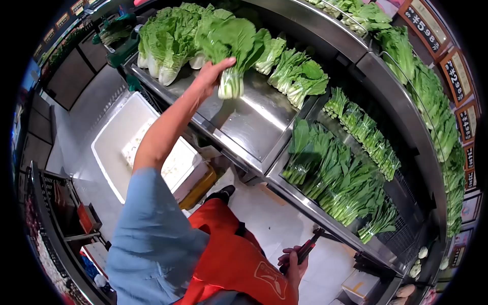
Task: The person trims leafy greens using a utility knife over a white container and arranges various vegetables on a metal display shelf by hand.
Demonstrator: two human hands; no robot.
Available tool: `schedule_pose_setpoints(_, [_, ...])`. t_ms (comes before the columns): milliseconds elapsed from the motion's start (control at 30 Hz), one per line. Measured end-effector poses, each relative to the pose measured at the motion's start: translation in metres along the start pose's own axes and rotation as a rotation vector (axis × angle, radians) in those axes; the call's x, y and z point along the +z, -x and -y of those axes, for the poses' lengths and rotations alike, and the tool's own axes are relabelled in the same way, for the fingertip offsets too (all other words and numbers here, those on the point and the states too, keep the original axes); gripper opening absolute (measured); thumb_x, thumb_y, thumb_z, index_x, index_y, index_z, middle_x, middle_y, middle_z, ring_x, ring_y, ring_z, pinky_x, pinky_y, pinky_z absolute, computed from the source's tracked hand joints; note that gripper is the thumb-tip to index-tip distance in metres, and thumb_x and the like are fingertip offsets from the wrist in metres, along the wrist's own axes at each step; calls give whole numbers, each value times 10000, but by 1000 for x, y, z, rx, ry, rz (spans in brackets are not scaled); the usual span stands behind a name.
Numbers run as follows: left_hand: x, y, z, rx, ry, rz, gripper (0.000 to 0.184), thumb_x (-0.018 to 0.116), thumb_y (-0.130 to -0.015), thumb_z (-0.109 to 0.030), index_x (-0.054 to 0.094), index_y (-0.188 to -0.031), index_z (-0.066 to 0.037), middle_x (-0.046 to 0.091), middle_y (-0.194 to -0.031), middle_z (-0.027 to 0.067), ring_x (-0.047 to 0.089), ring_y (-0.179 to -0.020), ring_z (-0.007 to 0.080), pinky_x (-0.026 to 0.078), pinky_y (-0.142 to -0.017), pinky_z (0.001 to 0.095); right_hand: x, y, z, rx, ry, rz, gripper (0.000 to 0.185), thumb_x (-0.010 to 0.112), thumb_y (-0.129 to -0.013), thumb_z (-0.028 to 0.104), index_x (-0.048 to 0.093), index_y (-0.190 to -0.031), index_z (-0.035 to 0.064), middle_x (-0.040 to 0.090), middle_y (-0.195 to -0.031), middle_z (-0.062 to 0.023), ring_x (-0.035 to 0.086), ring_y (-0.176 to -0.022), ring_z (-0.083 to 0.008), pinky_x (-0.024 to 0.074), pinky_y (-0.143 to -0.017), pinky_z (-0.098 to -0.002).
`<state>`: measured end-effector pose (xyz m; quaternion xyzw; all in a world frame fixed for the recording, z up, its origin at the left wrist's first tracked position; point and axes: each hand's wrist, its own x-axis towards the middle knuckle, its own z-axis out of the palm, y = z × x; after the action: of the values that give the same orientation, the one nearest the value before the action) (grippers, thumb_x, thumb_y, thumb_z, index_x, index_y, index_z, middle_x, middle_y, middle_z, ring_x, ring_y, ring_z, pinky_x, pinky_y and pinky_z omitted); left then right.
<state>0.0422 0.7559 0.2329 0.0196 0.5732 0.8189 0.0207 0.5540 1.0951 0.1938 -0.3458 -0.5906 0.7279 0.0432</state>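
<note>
My left hand [214, 75] is closed round the pale stems of a leafy green bunch [232, 43], held upright over the steel shelf [249, 122]. Behind and left of that bunch stand large lettuce-like heads [168, 43]; smaller green bunches [300, 76] lie to its right. Low in the view, near the red apron [229, 254], my right hand [293, 262] grips a red and black handheld tool [306, 249], whose exact kind I cannot make out.
Below the shelf at left sits a white foam box [109, 152] beside a yellow crate [198, 190]. Dark green bunches [335, 183] fill the right shelf section. Price signs [452, 76] line the far right. A cardboard box [360, 284] stands at lower right.
</note>
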Motion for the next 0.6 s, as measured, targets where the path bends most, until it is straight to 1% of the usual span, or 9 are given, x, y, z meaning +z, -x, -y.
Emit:
schedule_pose_setpoints(67, [6, -52, -6, 10, -55, -39, 490, 838, -806, -318, 611, -1125, -24, 700, -915, 59, 695, -738, 176, 604, -703, 356, 0, -17, -4, -74, 4, -19, 308, 634, -966, 188, 492, -1200, 48, 669, -934, -131, 642, -608, -176, 458, -476, -259])
schedule_pose_setpoints(100, [9, -73, -13, -15, -135, 2, 660, 854, -770, -367, 540, -1238, -23, 689, -984, 72, 687, -837, 178, 594, -757, 372, 10, -24, 4, -47, -7, -99, 312, 635, -966, 189, 492, -1203, 45, 670, -929, -134, 638, -596, -177, 455, -467, -259])
schedule_pose_setpoints(200, [6, -164, 3, 61, -222, -132, 656, 886, -735, -336, 571, -1201, 0, 689, -967, 78, 676, -817, 174, 576, -744, 351, 41, -40, 38, 9, -36, -321, 310, 625, -966, 178, 496, -1209, 34, 673, -912, -151, 623, -548, -184, 450, -434, -264])
schedule_pose_setpoints(300, [-8, -264, 25, 165, -451, -148, 740, 928, -667, -363, 590, -1166, 66, 700, -1054, 160, 693, -909, 220, 565, -828, 346, 73, -71, 56, -22, 2, -329, 290, 611, -973, 169, 502, -1204, 31, 674, -918, -155, 629, -563, -183, 472, -451, -269])
schedule_pose_setpoints(433, [-9, -318, 75, 146, -616, -89, 818, 934, -643, -402, 571, -1220, 49, 695, -1129, 176, 688, -987, 255, 556, -892, 365, 100, -96, 61, -25, -23, -339, 286, 627, -976, 176, 527, -1199, 28, 680, -918, -140, 630, -578, -164, 494, -469, -265])
schedule_pose_setpoints(467, [-10, -320, 75, -5, -564, -44, 864, 937, -639, -403, 552, -1271, 42, 679, -1192, 192, 666, -1065, 275, 525, -964, 373, 99, -94, 57, -32, -26, -335, 289, 629, -976, 177, 530, -1203, 28, 681, -916, -136, 630, -580, -162, 494, -469, -263])
schedule_pose_setpoints(500, [9, -311, 78, 4, -724, -4, 878, 939, -645, -399, 549, -1293, 47, 670, -1219, 194, 644, -1119, 277, 494, -1007, 368, 105, -103, 64, -37, -13, -333, 291, 631, -977, 178, 533, -1206, 28, 682, -914, -133, 630, -581, -160, 494, -470, -262])
schedule_pose_setpoints(567, [-8, -345, 122, -22, -743, 45, 872, 941, -648, -394, 560, -1304, 36, 670, -1227, 188, 638, -1135, 272, 482, -1020, 369, 107, -106, 68, -57, -5, -345, 294, 631, -977, 179, 535, -1211, 28, 683, -910, -127, 629, -584, -156, 492, -469, -260])
schedule_pose_setpoints(600, [4, -332, 107, -45, -658, 132, 865, 941, -647, -412, 577, -1299, 24, 670, -1230, 184, 640, -1132, 271, 483, -1016, 373, 112, -113, 75, -67, 3, -359, 295, 630, -978, 180, 535, -1213, 29, 683, -907, -125, 629, -586, -155, 491, -468, -260])
